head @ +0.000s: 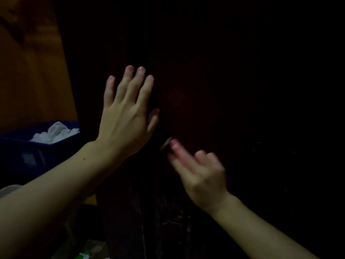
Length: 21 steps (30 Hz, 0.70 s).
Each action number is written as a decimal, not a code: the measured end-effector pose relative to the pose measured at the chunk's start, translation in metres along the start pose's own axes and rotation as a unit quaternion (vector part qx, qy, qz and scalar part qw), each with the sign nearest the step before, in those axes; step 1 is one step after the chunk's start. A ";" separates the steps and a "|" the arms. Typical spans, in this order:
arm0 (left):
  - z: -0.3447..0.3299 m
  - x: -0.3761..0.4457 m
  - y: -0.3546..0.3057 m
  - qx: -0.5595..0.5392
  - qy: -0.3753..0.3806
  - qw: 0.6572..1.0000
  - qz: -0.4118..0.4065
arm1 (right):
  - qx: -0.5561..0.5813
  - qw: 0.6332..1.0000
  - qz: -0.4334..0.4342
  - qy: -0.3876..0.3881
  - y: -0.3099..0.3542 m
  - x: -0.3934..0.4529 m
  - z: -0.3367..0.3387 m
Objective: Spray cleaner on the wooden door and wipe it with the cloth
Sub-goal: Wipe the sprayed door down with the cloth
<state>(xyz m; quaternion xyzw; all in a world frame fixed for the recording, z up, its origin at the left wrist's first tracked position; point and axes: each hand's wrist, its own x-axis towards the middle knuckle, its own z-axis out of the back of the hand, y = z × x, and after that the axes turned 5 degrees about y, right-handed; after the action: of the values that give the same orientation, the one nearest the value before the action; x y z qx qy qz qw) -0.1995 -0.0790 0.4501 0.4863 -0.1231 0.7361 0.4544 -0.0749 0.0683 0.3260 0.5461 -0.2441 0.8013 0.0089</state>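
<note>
The door (205, 90) fills the middle and right of the frame, a dark, smooth, reddish wood, scuffed and scratched toward the bottom. The left hand (127, 116) lies flat against it at centre, fingers straight and spread. The right hand (197, 171), blurred, sits lower right of it, forefinger reaching to a small pale round fitting (166, 143) on the door, other fingers curled, holding nothing. At left, a blue plastic bin (37, 146) holds crumpled white stuff (56, 132).

A dim room in what looks like a home: a dark wooden door (205, 109), an orange-yellow wall (31, 62), and a blue bin (22, 146) holding crumpled white tissue (56, 132).
</note>
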 end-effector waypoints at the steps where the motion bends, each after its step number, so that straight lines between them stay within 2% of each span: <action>1: 0.000 0.001 -0.011 0.002 -0.013 1.000 0.007 | 0.003 1.000 0.026 0.004 0.002 -0.002 -0.001; 3: -0.001 0.007 -0.034 0.000 -0.039 0.999 -0.023 | 0.012 0.999 0.033 -0.009 -0.014 -0.007 0.006; 6: -0.006 0.029 -0.073 -0.019 -0.056 0.995 -0.081 | -0.032 0.999 -0.013 -0.020 -0.061 -0.024 0.030; 10: -0.013 0.043 -0.108 -0.039 -0.041 0.997 -0.050 | -0.126 0.981 -0.140 -0.047 -0.119 -0.059 0.055; 13: -0.016 0.043 -0.115 -0.049 -0.056 0.997 -0.032 | -0.129 0.962 -0.223 -0.084 -0.114 -0.063 0.050; 17: -0.015 0.048 -0.118 -0.059 -0.072 0.995 -0.039 | -0.084 0.980 -0.162 -0.073 -0.078 -0.034 0.034; 21: -0.006 0.066 -0.128 -0.045 -0.081 0.986 -0.142 | -0.095 0.987 -0.105 -0.080 -0.106 -0.041 0.044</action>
<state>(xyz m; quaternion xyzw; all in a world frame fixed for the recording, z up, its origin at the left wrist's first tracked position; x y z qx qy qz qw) -0.1101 0.0322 0.4678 0.5358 -0.1226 0.6162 0.5641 0.0103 0.1546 0.3432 0.6279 -0.2599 0.7229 0.1252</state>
